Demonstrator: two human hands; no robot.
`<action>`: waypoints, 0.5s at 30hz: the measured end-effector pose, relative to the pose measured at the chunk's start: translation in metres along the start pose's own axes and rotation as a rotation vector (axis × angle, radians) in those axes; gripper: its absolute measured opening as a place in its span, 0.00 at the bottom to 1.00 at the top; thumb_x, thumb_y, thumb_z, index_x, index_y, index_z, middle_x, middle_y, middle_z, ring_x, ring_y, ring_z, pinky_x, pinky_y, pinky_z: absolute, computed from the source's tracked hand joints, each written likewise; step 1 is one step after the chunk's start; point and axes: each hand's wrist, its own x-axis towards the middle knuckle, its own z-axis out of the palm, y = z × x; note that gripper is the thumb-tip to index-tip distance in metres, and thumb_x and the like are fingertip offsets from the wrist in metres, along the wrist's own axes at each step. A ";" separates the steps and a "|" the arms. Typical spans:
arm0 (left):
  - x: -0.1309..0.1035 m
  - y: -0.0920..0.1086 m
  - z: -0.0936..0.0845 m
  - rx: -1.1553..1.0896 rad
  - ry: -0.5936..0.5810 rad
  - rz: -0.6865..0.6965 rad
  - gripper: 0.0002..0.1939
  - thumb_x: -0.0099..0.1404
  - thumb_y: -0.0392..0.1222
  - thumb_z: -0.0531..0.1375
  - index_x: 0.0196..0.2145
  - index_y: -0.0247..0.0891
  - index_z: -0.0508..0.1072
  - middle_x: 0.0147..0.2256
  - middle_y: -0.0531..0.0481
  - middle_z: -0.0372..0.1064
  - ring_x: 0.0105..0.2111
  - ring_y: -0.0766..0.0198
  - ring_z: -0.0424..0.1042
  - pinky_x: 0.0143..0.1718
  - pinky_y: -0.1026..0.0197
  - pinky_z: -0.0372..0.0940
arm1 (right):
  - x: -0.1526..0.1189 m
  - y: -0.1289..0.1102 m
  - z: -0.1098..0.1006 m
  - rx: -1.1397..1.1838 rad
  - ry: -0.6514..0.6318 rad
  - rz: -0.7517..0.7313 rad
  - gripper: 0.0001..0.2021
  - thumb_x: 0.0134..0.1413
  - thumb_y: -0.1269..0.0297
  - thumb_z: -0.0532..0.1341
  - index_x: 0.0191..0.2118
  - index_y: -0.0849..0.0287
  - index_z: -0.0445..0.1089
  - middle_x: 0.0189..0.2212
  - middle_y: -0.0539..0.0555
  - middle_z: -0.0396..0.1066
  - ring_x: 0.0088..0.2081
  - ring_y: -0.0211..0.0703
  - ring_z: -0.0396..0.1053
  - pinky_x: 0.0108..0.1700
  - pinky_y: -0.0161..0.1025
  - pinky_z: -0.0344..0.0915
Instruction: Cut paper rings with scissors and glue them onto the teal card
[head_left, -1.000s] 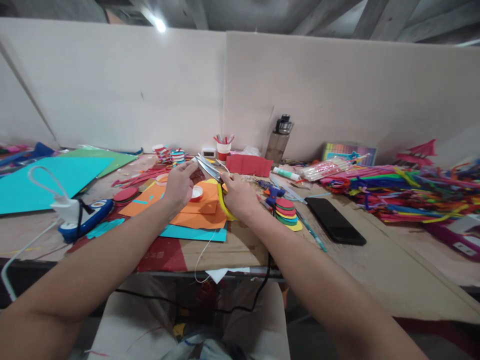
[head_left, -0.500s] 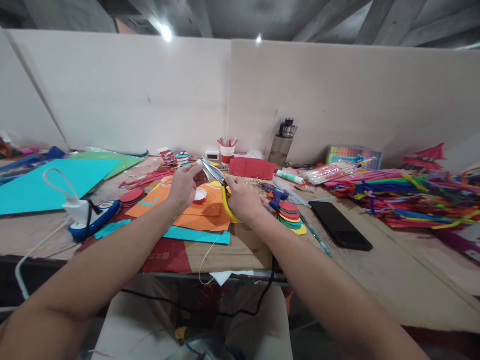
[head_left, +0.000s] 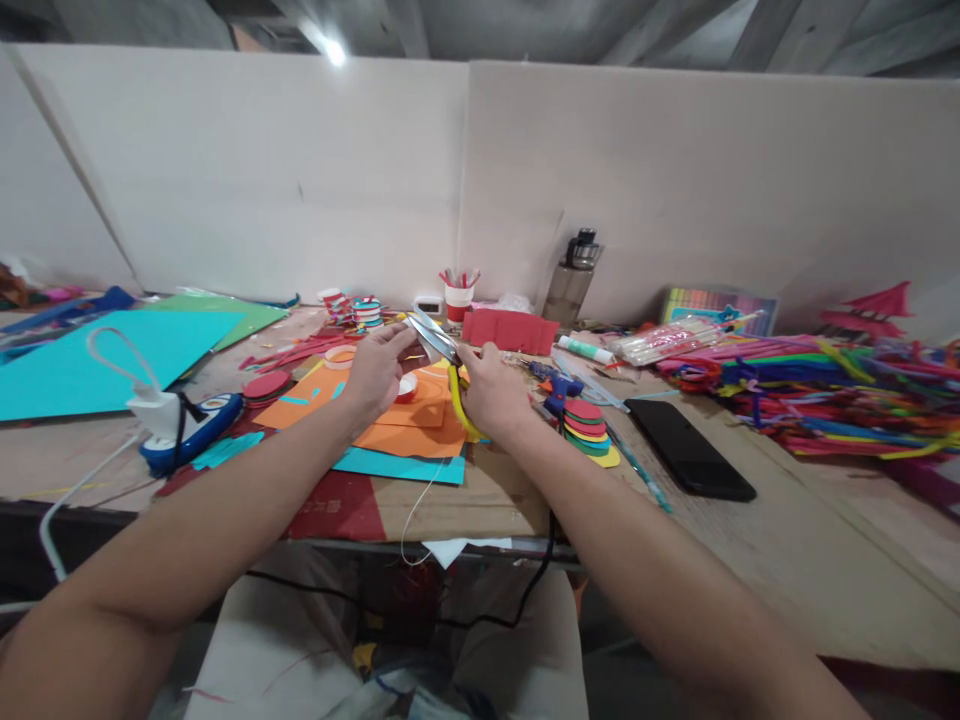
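Note:
My right hand (head_left: pixel 493 390) is wrapped round the yellow handles of a pair of scissors (head_left: pixel 436 338), whose metal blades point up and to the left, slightly parted. My left hand (head_left: pixel 377 368) is closed in a pinch close to the blade tips, on a small white piece (head_left: pixel 429 350) that looks like paper and is partly hidden by the blades and fingers. Beneath the hands lie orange sheets (head_left: pixel 379 437) and a turquoise sheet (head_left: pixel 442 470). A small red-and-white round lid-like thing (head_left: pixel 406 387) rests on the orange sheets between the hands.
Right of my hands are a blue glue gun (head_left: pixel 559 390), stacked coloured discs (head_left: pixel 589 430) and a black phone (head_left: pixel 688 448). Pipe cleaners (head_left: pixel 810 390) pile up at far right. A bottle (head_left: pixel 570 285) and a red folded piece (head_left: pixel 510 330) stand behind. Left is a large turquoise sheet (head_left: pixel 112 355).
The view has shifted slightly, so the table things sit a little further right. The scissor blades look a bit further apart. Both hands keep their hold near the same spot.

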 end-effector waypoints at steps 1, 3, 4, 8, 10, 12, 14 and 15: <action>0.000 0.000 0.000 -0.001 0.000 -0.001 0.08 0.52 0.41 0.66 0.29 0.34 0.73 0.27 0.51 0.74 0.26 0.68 0.73 0.35 0.62 0.70 | 0.000 0.000 0.000 0.000 -0.008 0.001 0.23 0.62 0.64 0.50 0.62 0.50 0.56 0.50 0.60 0.62 0.40 0.48 0.71 0.39 0.40 0.65; 0.001 0.000 0.000 -0.005 0.007 -0.004 0.08 0.52 0.40 0.66 0.28 0.34 0.72 0.26 0.52 0.74 0.26 0.68 0.73 0.35 0.62 0.70 | 0.001 0.001 0.000 0.005 -0.017 -0.006 0.24 0.61 0.66 0.50 0.63 0.50 0.55 0.50 0.60 0.63 0.39 0.48 0.72 0.39 0.41 0.66; 0.001 0.000 0.000 -0.009 0.010 -0.007 0.08 0.51 0.40 0.66 0.28 0.34 0.72 0.26 0.52 0.73 0.26 0.68 0.73 0.34 0.62 0.70 | 0.001 0.001 0.000 0.009 -0.016 -0.012 0.25 0.61 0.66 0.50 0.63 0.50 0.55 0.50 0.60 0.63 0.40 0.49 0.72 0.39 0.41 0.66; 0.002 0.001 -0.001 -0.024 0.018 -0.013 0.08 0.51 0.39 0.66 0.29 0.34 0.73 0.27 0.52 0.73 0.26 0.68 0.73 0.32 0.63 0.70 | 0.002 0.001 0.000 0.027 -0.008 -0.019 0.25 0.61 0.67 0.49 0.64 0.50 0.55 0.49 0.60 0.65 0.42 0.51 0.71 0.39 0.43 0.66; 0.002 0.002 -0.001 -0.023 0.020 -0.014 0.08 0.51 0.39 0.65 0.29 0.34 0.73 0.27 0.51 0.73 0.26 0.68 0.73 0.32 0.63 0.70 | 0.002 0.001 0.001 0.033 -0.008 -0.019 0.25 0.61 0.67 0.49 0.64 0.51 0.55 0.49 0.61 0.65 0.42 0.52 0.71 0.39 0.43 0.66; 0.002 0.002 -0.001 -0.023 0.023 -0.017 0.07 0.51 0.39 0.66 0.28 0.34 0.73 0.26 0.51 0.73 0.26 0.68 0.72 0.31 0.64 0.70 | 0.003 0.001 0.001 0.038 -0.007 -0.024 0.25 0.60 0.67 0.49 0.63 0.52 0.56 0.50 0.61 0.66 0.43 0.52 0.71 0.40 0.43 0.66; 0.001 0.002 -0.001 -0.027 0.026 -0.020 0.07 0.51 0.39 0.66 0.28 0.34 0.72 0.25 0.52 0.73 0.25 0.69 0.72 0.31 0.64 0.69 | 0.003 0.002 0.002 0.047 -0.002 -0.030 0.25 0.60 0.68 0.50 0.63 0.52 0.57 0.49 0.61 0.67 0.43 0.52 0.71 0.41 0.43 0.65; 0.001 0.003 -0.001 -0.029 0.027 -0.022 0.08 0.51 0.39 0.66 0.28 0.34 0.72 0.25 0.52 0.72 0.25 0.69 0.72 0.31 0.64 0.69 | 0.003 0.002 0.003 0.056 0.004 -0.031 0.25 0.59 0.68 0.50 0.62 0.53 0.57 0.49 0.61 0.67 0.43 0.52 0.71 0.41 0.43 0.65</action>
